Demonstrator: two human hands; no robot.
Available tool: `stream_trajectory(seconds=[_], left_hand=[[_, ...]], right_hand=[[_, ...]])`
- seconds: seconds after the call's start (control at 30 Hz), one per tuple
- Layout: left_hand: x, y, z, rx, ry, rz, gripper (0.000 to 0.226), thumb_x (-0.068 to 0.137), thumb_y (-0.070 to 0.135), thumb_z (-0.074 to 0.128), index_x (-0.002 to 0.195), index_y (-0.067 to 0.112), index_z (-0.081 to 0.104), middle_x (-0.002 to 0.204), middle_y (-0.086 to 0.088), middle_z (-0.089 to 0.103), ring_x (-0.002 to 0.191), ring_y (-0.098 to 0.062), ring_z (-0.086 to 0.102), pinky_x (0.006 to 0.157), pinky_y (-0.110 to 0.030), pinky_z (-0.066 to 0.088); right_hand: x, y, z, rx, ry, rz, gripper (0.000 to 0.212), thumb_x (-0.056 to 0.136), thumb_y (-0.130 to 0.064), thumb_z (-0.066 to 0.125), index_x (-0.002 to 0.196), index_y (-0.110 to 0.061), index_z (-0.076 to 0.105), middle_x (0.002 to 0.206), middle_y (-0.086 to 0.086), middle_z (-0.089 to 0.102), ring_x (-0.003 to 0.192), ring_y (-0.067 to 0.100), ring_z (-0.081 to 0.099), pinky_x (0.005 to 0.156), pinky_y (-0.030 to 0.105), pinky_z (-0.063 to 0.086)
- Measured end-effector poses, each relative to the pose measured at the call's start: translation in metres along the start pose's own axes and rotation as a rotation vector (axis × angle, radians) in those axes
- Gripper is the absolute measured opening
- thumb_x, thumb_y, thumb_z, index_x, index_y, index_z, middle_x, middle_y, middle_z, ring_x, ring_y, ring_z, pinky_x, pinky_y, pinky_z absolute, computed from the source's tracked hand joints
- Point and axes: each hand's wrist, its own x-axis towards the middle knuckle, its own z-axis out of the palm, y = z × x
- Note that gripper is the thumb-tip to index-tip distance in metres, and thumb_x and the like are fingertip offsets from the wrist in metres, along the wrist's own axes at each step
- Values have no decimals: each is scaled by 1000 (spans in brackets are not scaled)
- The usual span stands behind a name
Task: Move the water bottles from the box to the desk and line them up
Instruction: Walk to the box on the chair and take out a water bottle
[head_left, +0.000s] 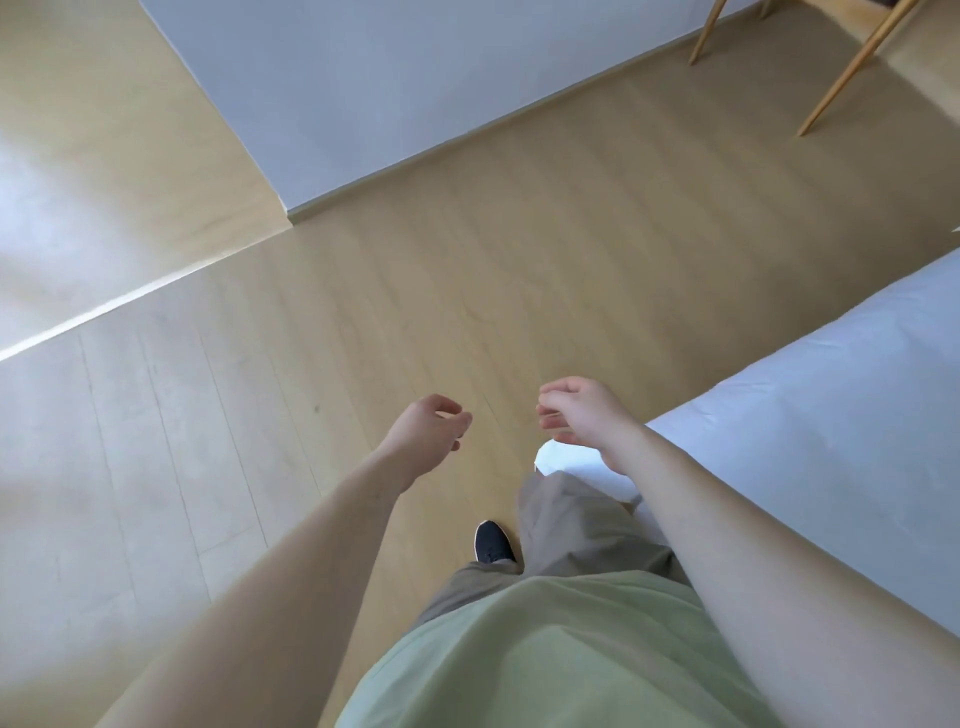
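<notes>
No water bottle, box or desk top shows in the head view. My left hand (428, 431) hangs over the wooden floor with its fingers loosely curled and nothing in it. My right hand (576, 413) is held out at the same height, a little to the right, fingers also loosely curled and holding nothing. Both forearms reach forward from the bottom of the frame.
A white bed (810, 415) runs along the right side, close to my right arm. A white wall corner (395, 93) juts out ahead. Slanted wooden furniture legs (852, 67) stand at the top right. The wooden floor (467, 270) stretches ahead; my dark shoe (493, 541) is below.
</notes>
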Motion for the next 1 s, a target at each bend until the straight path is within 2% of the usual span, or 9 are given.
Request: stream_trajectory(seconds=[0.2,0.37,0.5,0.77,0.93,1.0], left_hand=[[69,65,-20,36,-24,2,31,95,36,60,122,21,62,102,0,72,93,-15,72,93,-40,58],[130,151,-30,40,-42,-1,29,95,33,60,121,20,61,100,-1,72,91,-15,72,89,-40,58],[176,226,-33,69,-69,16,30,95,33,61,122,20,61,99,0,72,94,-17,72,88,-39,58],[249,353,-28,114,-127,108,29,95,36,61,120,23,61,103,1,72,92,-13,71,85,-35,59],[302,408,-27,185,-170,116,26,92,37,61,115,25,63,100,-1,75,92,-14,73,93,-42,58],[326,433,-27,202,-192,113,25,92,36,62,114,25,63,99,-3,75,94,-16,73,95,-44,58]], right_hand=[[66,-55,-23,39,25,33,12,93,-13,57,102,-17,65,93,2,69,83,15,66,95,42,55],[130,-122,-60,88,41,19,12,94,-14,57,101,-17,65,95,3,69,85,17,67,92,41,56],[173,-172,-95,59,31,-4,14,95,-17,57,106,-18,65,104,4,70,97,19,69,92,41,57],[236,-247,-157,128,89,10,16,96,-16,56,110,-14,64,100,3,69,90,17,67,90,39,56],[278,-276,-185,158,112,60,16,96,-16,55,109,-15,64,107,5,70,99,19,69,87,35,57],[296,-291,-197,176,129,73,19,96,-15,55,113,-14,63,106,4,69,95,17,68,84,32,55]])
